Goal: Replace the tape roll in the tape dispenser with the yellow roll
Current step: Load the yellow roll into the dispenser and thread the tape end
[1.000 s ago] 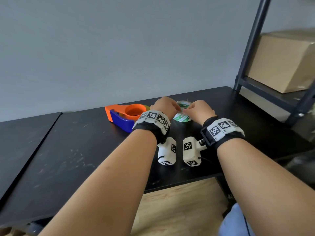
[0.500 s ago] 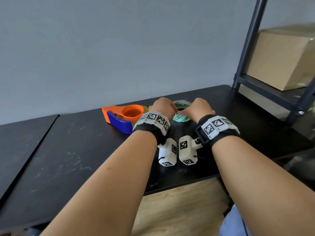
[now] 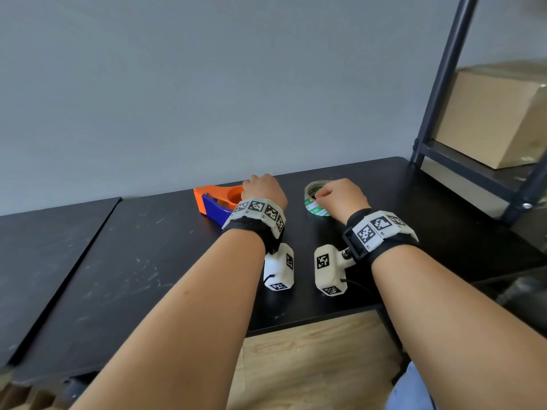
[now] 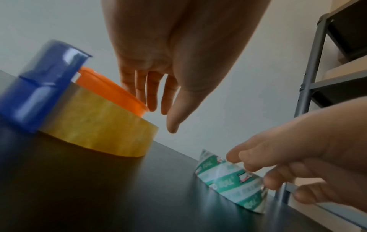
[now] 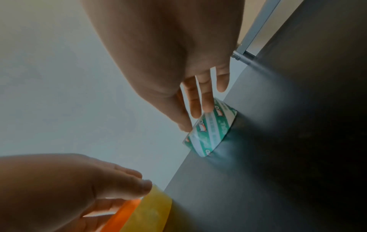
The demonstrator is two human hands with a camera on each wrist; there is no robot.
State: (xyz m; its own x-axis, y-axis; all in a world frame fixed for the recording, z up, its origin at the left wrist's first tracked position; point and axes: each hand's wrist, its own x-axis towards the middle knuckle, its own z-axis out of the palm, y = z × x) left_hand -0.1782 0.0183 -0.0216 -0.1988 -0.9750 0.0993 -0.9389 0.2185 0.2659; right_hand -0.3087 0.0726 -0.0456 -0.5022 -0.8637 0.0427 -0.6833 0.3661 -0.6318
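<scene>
The orange-and-blue tape dispenser (image 3: 217,201) lies on its side at centre frame in the head view, the yellow tape roll (image 4: 103,127) seated around its orange hub. To its right, apart from it, the green-and-white printed tape roll (image 3: 316,199) lies flat.

I see a black bench (image 3: 148,261) against a grey wall (image 3: 207,84). At far right, my view catches a dark metal shelf (image 3: 473,173) carrying a cardboard box (image 3: 488,119).
</scene>
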